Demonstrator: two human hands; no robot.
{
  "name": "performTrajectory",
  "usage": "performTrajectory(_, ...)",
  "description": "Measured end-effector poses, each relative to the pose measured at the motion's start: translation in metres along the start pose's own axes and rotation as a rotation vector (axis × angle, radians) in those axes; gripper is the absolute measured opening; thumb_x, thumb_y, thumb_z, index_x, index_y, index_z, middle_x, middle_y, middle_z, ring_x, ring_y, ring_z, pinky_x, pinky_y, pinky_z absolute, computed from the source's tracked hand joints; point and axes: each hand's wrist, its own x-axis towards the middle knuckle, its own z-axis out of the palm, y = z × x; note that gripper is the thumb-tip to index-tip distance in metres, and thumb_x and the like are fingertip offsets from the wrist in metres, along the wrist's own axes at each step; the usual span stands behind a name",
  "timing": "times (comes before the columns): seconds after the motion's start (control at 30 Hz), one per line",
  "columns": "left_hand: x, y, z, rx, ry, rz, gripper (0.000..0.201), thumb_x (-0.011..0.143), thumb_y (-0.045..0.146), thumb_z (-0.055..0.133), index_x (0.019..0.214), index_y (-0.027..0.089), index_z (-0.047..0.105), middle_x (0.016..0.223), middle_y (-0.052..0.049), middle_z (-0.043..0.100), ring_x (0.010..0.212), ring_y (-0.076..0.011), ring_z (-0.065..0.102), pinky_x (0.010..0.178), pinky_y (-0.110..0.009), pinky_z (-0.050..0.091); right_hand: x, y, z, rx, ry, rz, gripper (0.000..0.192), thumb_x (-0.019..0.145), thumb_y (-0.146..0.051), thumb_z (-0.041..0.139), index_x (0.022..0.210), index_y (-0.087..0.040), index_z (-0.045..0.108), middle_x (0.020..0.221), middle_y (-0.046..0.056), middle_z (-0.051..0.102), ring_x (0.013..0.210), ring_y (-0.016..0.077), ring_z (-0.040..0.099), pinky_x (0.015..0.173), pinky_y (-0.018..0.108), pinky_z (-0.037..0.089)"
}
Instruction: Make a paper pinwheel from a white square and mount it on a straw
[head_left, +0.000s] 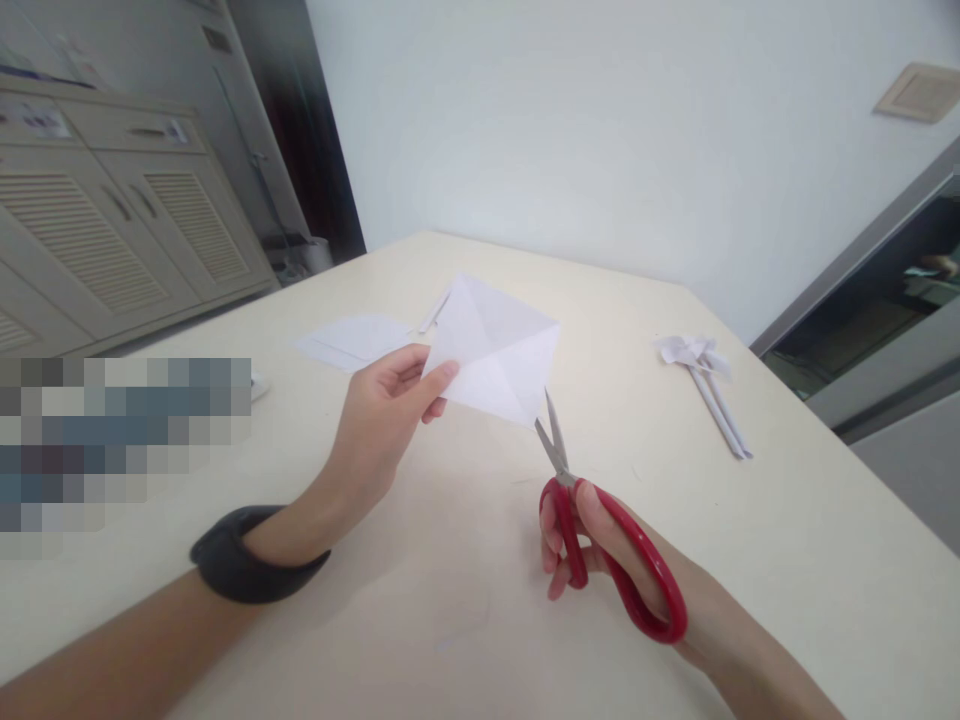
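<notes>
- Left hand [379,420] pinches the folded white paper [495,350] mid-frame.
- Right hand [600,555] grips red scissors [600,530], blades slightly parted at the paper's lower corner.
- Looks like cutting's starting; needs steady aim.

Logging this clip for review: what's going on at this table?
A person holds a folded white paper up by its corner in the left hand. The right hand grips red-handled scissors, blades open at the paper's lower corner. On the cream table lie a flat white sheet to the left and a small folded paper piece with strips to the right.
</notes>
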Motion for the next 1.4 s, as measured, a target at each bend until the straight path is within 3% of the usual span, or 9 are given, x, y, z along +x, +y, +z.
performTrajectory(0.23, -0.004, 0.003, 0.006, 0.004, -0.02, -0.058, 0.005, 0.077, 0.025, 0.063, 0.076, 0.021, 0.063, 0.068, 0.002, 0.053, 0.052, -0.0095, 0.043, 0.047, -0.021, 0.034, -0.004, -0.014, 0.004, -0.073, -0.021, 0.091, 0.047, 0.083, -0.066, 0.041, 0.076, -0.02, 0.048, 0.078, 0.003, 0.058, 0.071, 0.0179, 0.058, 0.07, 0.033, 0.042)
performTrajectory(0.43, -0.005, 0.002, 0.005, -0.009, -0.083, -0.055, 0.008, 0.078, 0.026, 0.064, 0.073, 0.02, 0.062, 0.067, 0.002, 0.05, 0.053, -0.0088, 0.041, 0.047, -0.02, 0.033, -0.002, -0.011, 0.005, -0.058, -0.026, 0.054, 0.051, 0.081, -0.069, 0.039, 0.077, -0.019, 0.047, 0.078, 0.002, 0.055, 0.069, 0.0162, 0.056, 0.07, 0.033, 0.043)
performTrajectory(1.2, -0.005, 0.006, 0.006, 0.012, -0.069, -0.071, 0.008, 0.075, 0.027, 0.065, 0.071, 0.021, 0.062, 0.067, 0.002, 0.05, 0.052, -0.0096, 0.042, 0.046, -0.021, 0.034, -0.002, -0.003, 0.003, 0.036, -0.044, 0.048, 0.043, 0.087, -0.059, 0.041, 0.077, -0.019, 0.052, 0.078, 0.002, 0.057, 0.07, 0.0152, 0.056, 0.072, 0.031, 0.044)
performTrajectory(1.4, -0.006, 0.002, 0.006, 0.037, -0.089, -0.055, 0.01, 0.076, 0.027, 0.065, 0.071, 0.02, 0.061, 0.064, 0.002, 0.048, 0.052, -0.0089, 0.04, 0.047, -0.021, 0.033, -0.001, -0.01, 0.005, 0.07, -0.078, 0.054, 0.04, 0.086, -0.057, 0.045, 0.079, -0.018, 0.05, 0.071, 0.0, 0.053, 0.062, 0.0133, 0.053, 0.068, 0.03, 0.044)
